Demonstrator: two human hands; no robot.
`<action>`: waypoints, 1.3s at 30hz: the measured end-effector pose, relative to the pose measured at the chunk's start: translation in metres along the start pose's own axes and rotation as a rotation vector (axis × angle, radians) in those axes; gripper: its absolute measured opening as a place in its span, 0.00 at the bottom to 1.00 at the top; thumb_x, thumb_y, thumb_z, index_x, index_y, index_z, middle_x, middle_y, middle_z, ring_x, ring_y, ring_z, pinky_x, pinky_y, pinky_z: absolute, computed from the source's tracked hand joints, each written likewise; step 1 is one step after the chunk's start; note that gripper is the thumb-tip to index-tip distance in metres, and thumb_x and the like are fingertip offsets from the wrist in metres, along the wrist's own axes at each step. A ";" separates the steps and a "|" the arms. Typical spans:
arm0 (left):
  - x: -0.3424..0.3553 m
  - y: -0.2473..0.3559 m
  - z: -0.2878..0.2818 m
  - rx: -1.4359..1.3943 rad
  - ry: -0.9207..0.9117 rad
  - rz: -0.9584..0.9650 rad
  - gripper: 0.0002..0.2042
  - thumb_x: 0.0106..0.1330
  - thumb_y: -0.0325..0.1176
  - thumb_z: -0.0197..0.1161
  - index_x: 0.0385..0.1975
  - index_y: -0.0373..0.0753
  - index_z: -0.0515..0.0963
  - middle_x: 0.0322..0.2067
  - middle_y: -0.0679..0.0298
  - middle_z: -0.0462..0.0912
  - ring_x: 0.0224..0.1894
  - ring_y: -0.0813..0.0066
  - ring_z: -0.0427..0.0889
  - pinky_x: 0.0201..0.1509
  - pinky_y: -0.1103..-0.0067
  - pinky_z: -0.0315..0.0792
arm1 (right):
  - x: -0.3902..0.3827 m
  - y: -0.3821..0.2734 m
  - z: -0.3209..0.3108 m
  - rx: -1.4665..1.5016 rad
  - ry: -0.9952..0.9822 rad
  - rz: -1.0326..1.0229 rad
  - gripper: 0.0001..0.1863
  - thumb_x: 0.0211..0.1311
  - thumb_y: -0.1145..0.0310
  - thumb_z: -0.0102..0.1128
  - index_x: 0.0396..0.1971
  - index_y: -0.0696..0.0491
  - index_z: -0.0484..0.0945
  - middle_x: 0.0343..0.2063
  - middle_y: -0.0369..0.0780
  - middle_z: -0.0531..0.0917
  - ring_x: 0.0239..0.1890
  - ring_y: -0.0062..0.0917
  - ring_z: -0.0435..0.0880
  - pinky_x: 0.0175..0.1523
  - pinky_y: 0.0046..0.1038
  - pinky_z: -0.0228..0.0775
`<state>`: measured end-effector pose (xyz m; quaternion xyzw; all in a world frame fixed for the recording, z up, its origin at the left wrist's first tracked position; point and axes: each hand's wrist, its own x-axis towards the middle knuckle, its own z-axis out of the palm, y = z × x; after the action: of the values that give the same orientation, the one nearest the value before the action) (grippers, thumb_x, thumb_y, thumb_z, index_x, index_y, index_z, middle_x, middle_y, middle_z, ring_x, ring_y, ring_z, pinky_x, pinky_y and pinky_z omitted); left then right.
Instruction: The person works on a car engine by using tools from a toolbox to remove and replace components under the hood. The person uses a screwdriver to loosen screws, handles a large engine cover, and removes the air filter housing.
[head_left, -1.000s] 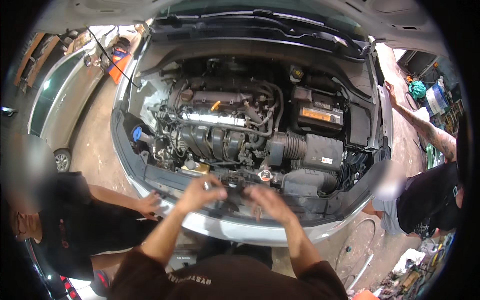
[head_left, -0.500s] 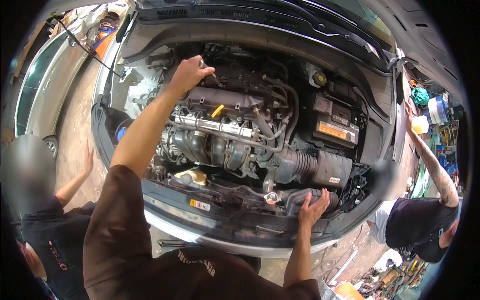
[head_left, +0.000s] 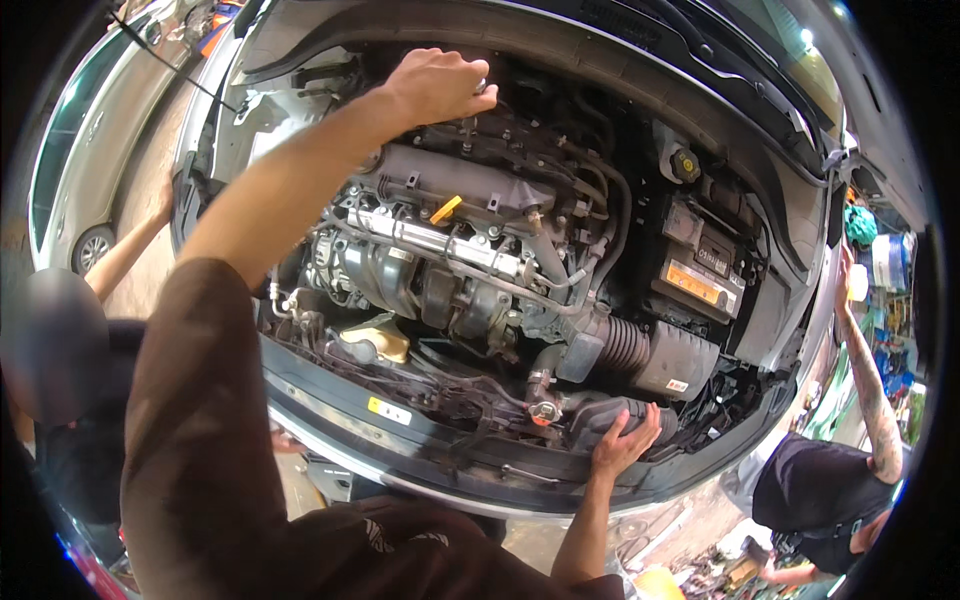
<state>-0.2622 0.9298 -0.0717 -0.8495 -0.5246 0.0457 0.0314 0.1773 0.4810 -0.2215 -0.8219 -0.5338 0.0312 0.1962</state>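
My left hand [head_left: 438, 84] is closed around a hand tool with a slim metal shaft [head_left: 468, 135], above the far side of the engine. The shaft points down at the dark top of the engine, behind the grey cover [head_left: 450, 172]; its handle is mostly hidden in my fist, so its exact kind cannot be told. My right hand [head_left: 625, 442] lies with fingers spread on a black plastic air duct [head_left: 590, 420] at the front of the bay. Left of that hand is the radiator cap [head_left: 544, 412]. A yellow dipstick handle [head_left: 446, 209] stands out mid-engine.
A battery [head_left: 700, 280] and an air filter box [head_left: 678, 360] fill the right side of the bay. A loose wrench-like metal tool [head_left: 528, 473] lies on the front panel. One person [head_left: 85, 400] stands at left, another [head_left: 825, 490] at right, an arm along the fender.
My left hand and its tool have shifted right along the engine, and the shaft now stands more upright. My right hand keeps its place on the duct. The view has tilted slightly.
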 end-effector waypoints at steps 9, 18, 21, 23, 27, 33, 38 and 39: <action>0.037 -0.001 0.012 -1.141 -0.157 -0.967 0.14 0.74 0.40 0.59 0.39 0.31 0.81 0.35 0.52 0.87 0.26 0.57 0.86 0.26 0.66 0.83 | -0.003 -0.006 0.004 0.043 0.030 -0.035 0.23 0.74 0.59 0.59 0.61 0.57 0.75 0.67 0.47 0.76 0.73 0.44 0.70 0.81 0.54 0.48; 0.026 -0.010 -0.024 -0.209 -0.256 0.130 0.22 0.60 0.41 0.74 0.46 0.29 0.83 0.37 0.46 0.87 0.45 0.48 0.88 0.57 0.62 0.80 | -0.005 0.001 -0.004 0.106 0.062 0.004 0.21 0.73 0.61 0.59 0.58 0.58 0.78 0.66 0.46 0.76 0.72 0.43 0.70 0.81 0.53 0.49; 0.013 0.012 -0.030 -0.062 -0.182 -0.123 0.24 0.67 0.50 0.66 0.37 0.28 0.85 0.41 0.40 0.88 0.49 0.46 0.88 0.55 0.57 0.81 | -0.007 0.007 -0.002 0.083 0.055 0.004 0.21 0.71 0.63 0.59 0.58 0.58 0.78 0.66 0.46 0.76 0.72 0.43 0.71 0.81 0.53 0.49; 0.009 0.009 -0.029 -0.066 -0.150 -0.167 0.24 0.68 0.50 0.65 0.35 0.27 0.85 0.37 0.42 0.89 0.44 0.47 0.89 0.52 0.58 0.83 | -0.007 0.004 -0.002 0.077 0.054 -0.005 0.20 0.72 0.63 0.58 0.58 0.59 0.77 0.66 0.46 0.77 0.72 0.43 0.71 0.81 0.51 0.50; 0.015 0.005 -0.037 -0.254 -0.389 -0.182 0.25 0.69 0.50 0.66 0.28 0.27 0.84 0.20 0.52 0.86 0.25 0.56 0.89 0.38 0.63 0.85 | -0.005 0.003 -0.004 0.050 0.050 -0.004 0.19 0.73 0.64 0.58 0.57 0.59 0.77 0.65 0.46 0.77 0.72 0.43 0.71 0.81 0.50 0.50; 0.015 -0.010 -0.005 -0.172 -0.092 -0.197 0.20 0.68 0.43 0.67 0.31 0.26 0.83 0.22 0.52 0.86 0.23 0.58 0.89 0.33 0.66 0.86 | -0.007 0.005 0.001 0.062 0.038 -0.001 0.20 0.70 0.64 0.61 0.58 0.57 0.78 0.66 0.45 0.77 0.72 0.43 0.71 0.81 0.52 0.48; 0.018 -0.011 0.001 -0.319 -0.231 -0.244 0.17 0.70 0.40 0.65 0.38 0.27 0.81 0.25 0.49 0.87 0.24 0.57 0.89 0.34 0.69 0.86 | -0.007 -0.002 -0.001 0.038 0.025 -0.012 0.20 0.73 0.63 0.58 0.58 0.58 0.77 0.65 0.46 0.77 0.72 0.42 0.71 0.81 0.51 0.48; 0.017 -0.007 -0.004 -0.300 -0.248 -0.255 0.16 0.70 0.39 0.65 0.38 0.28 0.81 0.24 0.49 0.86 0.26 0.58 0.90 0.34 0.69 0.86 | -0.006 0.000 -0.002 0.037 0.027 -0.010 0.20 0.73 0.63 0.58 0.58 0.58 0.77 0.65 0.46 0.77 0.72 0.42 0.71 0.81 0.51 0.48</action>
<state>-0.2604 0.9476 -0.0677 -0.7593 -0.6286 0.0667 -0.1545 0.1751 0.4749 -0.2203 -0.8158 -0.5345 0.0291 0.2189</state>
